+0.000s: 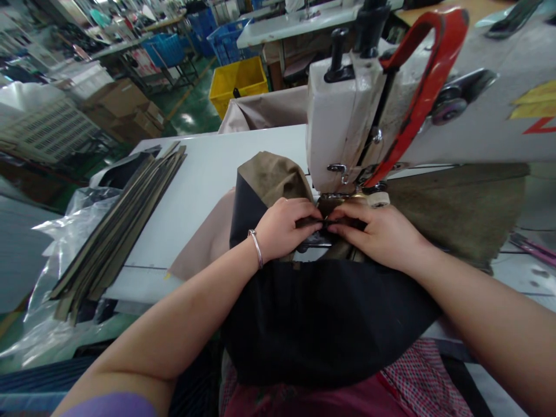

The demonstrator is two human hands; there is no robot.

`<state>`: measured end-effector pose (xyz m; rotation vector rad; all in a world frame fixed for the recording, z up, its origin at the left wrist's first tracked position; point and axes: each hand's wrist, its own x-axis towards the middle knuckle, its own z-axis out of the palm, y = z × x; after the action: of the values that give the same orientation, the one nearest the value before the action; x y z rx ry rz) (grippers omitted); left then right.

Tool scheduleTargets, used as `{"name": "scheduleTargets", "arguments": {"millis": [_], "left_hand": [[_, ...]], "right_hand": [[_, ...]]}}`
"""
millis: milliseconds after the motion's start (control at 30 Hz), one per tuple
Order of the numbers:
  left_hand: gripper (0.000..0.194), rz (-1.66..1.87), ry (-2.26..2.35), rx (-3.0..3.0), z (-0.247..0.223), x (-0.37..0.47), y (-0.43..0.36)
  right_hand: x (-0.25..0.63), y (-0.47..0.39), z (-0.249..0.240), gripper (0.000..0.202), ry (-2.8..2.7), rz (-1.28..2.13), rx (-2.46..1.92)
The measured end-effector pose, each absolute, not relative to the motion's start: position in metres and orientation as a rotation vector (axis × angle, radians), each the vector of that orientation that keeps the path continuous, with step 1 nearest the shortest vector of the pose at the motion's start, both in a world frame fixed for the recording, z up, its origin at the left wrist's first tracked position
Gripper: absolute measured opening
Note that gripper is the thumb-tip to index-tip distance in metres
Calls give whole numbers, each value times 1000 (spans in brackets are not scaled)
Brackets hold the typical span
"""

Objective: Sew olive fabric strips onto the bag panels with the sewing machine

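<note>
The cloth [325,318], smooth black with creased olive panels, curves from the surface [195,179] under the head of the machine [334,124] and droops over the near side. The left hand [289,227] has its grip pinched on a dark fold of it; the right hand [384,234] pinches the same fold just to the right, fingertips nearly meeting. A flat beige piece [202,240] lies left of the cloth, partly beneath it. Farther left, long narrow olive and dark strips [125,231] lie in a sheaf beside crinkled clear plastic [47,272]. On the far side stand a yellow bin [238,81], brown cardboard boxes [124,104] and blue crates [163,49]; their contents seem too blurred to tell.
</note>
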<state>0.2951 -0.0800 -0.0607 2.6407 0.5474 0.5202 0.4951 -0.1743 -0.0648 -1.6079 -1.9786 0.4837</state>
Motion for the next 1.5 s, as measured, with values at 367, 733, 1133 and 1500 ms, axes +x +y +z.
{"name": "scheduleTargets", "arguments": {"millis": [367, 733, 1133, 1500], "left_hand": [[23, 640, 376, 2552, -64, 296, -76], [12, 594, 502, 2717, -66, 298, -80], [20, 756, 348, 2592, -70, 294, -73], [13, 747, 418, 2753, -74, 299, -78]], "right_hand": [[494, -174, -65, 15, -1910, 568, -1522], [494, -176, -67, 16, -1895, 462, -1560], [494, -175, -67, 16, -1907, 439, -1513], [494, -174, -71, 25, -2043, 333, -1534]]}}
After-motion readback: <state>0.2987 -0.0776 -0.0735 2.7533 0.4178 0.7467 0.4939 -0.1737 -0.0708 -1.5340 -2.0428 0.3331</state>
